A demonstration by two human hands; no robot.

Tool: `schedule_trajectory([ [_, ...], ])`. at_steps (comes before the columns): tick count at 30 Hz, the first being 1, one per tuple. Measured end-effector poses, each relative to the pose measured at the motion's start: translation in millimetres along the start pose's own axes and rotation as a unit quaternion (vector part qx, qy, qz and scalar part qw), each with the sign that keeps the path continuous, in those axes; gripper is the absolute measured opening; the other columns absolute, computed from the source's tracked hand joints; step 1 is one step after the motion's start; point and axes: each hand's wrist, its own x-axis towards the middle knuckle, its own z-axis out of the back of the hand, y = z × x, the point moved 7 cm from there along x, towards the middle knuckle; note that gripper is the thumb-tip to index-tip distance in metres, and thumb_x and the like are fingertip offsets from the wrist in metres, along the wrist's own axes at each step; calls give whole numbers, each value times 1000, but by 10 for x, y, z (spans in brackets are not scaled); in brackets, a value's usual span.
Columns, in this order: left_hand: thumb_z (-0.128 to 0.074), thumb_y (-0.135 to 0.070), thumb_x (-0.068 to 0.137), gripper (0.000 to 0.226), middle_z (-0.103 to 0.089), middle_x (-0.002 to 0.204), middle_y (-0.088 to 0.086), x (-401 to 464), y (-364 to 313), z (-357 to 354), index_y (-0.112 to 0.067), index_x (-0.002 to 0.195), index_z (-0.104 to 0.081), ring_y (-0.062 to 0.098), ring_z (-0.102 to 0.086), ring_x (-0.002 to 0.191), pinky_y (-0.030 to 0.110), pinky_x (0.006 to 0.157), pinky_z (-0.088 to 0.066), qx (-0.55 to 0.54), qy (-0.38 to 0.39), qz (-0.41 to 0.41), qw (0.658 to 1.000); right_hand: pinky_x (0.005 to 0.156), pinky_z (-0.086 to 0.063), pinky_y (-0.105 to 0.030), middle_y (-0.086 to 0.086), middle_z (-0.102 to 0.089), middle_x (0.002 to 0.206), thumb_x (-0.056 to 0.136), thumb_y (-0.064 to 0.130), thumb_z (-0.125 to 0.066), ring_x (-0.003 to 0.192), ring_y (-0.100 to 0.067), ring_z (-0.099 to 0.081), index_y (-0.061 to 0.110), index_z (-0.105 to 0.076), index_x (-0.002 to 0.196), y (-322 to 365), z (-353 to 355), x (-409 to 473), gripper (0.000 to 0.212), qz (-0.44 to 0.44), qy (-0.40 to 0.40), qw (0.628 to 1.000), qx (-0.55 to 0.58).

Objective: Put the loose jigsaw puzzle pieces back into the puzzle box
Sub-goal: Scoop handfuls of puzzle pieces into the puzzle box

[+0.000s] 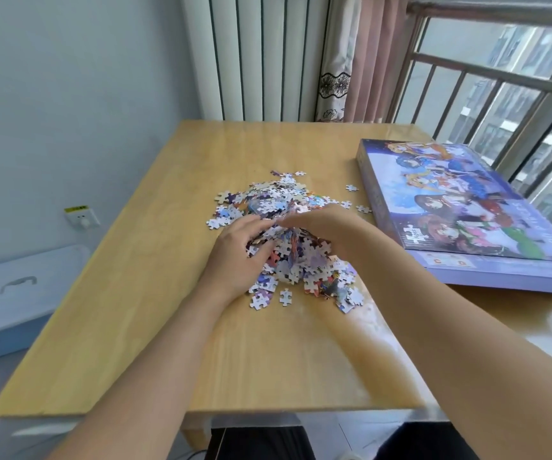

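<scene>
The puzzle box (pixel 460 207) is lying closed at the bench's (pixel 135 293) right edge — overhanging it slightly — with letters "C" and "D" showing on its near side. The puzzle pieces (pixel 287 234) are sitting heaped at bench centre, strays lying between heap and box. The left hand (pixel 238 250) and right hand (pixel 321 224) are cupping the heap — fingers curled around pieces. The near bench area is lying open.
</scene>
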Motion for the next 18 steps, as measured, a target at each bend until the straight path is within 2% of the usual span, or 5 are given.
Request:
schedule_trajectory([
  [2,-67,-27,95,36,-57,139,-4,-5,-33,18,-26,131,-65,9,-48,131,6,105,-26,-16,-7,-14,1000,55,-38,-28,-4,-56,102,66,56,-87,76,-20,-53,12,-59,127,53,-15,-10,80,5,5,1000,-25],
  [5,-69,-26,94,39,-62,133,-9,-6,-60,32,-25,132,-64,6,-53,126,17,107,-38,-35,-17,-31,999,54,-39,-28,-8,-59,116,67,57,-87,81,-23,-56,10,-56,132,130,-71,-33,86,20,11,998,-65],
  [10,-72,-27,91,54,-60,129,-13,-2,-14,-5,-23,140,-51,-4,-51,118,-4,94,-28,-52,-9,-15,998,28,-26,-9,1,-51,70,63,59,-88,54,-13,-47,9,-55,83,195,-110,-62,64,17,-15,993,-118],
  [15,-75,-27,88,65,-57,132,-16,-3,-5,-24,-25,145,-44,-24,-44,114,-3,94,-28,-66,-5,-19,998,27,-26,-10,-1,-45,66,65,46,-90,49,-16,-42,12,-50,79,233,-196,-31,54,22,-15,992,-127],
  [18,-77,-28,86,69,-57,138,-13,-10,6,-14,-26,146,-43,-14,-49,120,0,95,-35,-99,-13,-4,995,30,-28,-11,-1,-41,65,68,38,-87,48,-17,-39,14,-48,76,201,-189,-10,47,15,-15,993,-113],
])
